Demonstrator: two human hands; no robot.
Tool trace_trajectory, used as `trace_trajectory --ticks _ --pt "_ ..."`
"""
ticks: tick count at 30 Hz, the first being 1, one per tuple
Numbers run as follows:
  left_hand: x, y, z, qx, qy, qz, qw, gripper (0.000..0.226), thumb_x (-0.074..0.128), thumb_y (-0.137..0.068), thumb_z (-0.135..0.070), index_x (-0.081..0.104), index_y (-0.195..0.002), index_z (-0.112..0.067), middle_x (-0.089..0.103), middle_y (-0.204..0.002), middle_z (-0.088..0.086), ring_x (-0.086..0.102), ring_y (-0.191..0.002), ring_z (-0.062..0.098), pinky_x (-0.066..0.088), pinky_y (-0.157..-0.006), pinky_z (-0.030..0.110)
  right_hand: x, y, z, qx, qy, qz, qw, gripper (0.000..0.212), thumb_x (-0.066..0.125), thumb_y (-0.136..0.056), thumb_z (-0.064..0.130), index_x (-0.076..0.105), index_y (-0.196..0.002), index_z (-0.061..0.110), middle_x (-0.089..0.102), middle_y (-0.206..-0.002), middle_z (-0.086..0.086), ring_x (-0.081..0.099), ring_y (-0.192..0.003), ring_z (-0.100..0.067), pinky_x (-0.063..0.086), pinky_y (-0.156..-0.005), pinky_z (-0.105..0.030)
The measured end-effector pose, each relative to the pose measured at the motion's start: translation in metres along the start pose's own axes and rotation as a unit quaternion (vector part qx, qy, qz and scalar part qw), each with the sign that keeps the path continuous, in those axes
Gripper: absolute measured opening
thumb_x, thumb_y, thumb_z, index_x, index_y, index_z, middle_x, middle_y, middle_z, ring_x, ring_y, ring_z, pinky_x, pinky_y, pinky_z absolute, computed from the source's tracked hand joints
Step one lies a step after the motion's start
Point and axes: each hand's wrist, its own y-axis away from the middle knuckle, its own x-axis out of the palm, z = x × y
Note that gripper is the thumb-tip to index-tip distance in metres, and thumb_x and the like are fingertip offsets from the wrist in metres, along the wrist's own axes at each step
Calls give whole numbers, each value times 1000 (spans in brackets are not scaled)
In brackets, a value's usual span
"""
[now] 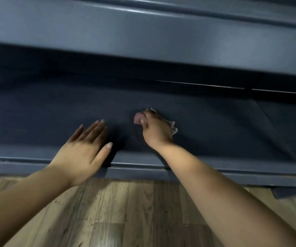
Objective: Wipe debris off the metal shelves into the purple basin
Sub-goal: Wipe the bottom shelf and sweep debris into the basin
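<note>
Forearms: both reach from the near edge, over a wood floor point(126, 207), into a low metal shelf point(215, 125).
Cloth: a pinkish rag point(137, 118) lies bunched under the right hand point(154, 127), fingers curled round it, pale threads trailing on the hand's far side.
Left hand point(83, 150): flat, fingers straight and apart from the rag — just beside the right hand.
Shelf axis: runs left to right.
Hidden: purple basin not in view; debris too dim to make out.

Wide dark gap above the lower dark-blue metal shelf point(215, 122), bare left and right. Overhead, upper blue-grey metal shelf point(143, 36) capping headroom; raised front lip point(134, 164) near.
</note>
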Motion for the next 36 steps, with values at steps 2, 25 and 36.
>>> trace_trajectory --ticks 2,25,36 --pt "-2 -1 3 -4 -21 13 1000 119 -37 -59 -73 6 -152 -13 -19 -145 -9 -21 -134 1 -20 -108 19 -4 -2 -2 36 -24 16 999 27 41 -97 9 62 -107 22 58 -104 10 54 -103 -12 32 -81 -25" --pt "35 4 68 30 -29 -37 998 72 12 -102 -44 56 -125 9 51 -136 21 45 -129 30 12 -110 30 53 0 66 125 23 -46 991 33 41 -92 5 53 -121 16 47 -134 -2 37 -131 -18 28 -104 -26" --pt "41 0 67 31 -48 -71 996 74 11 -97 -52 41 -138 3 37 -147 14 22 -134 15 5 -112 30 -2 22 -3 218 192 5 957 57 27 -99 49 24 -149 21 16 -158 3 9 -145 -16 12 -115 -36"
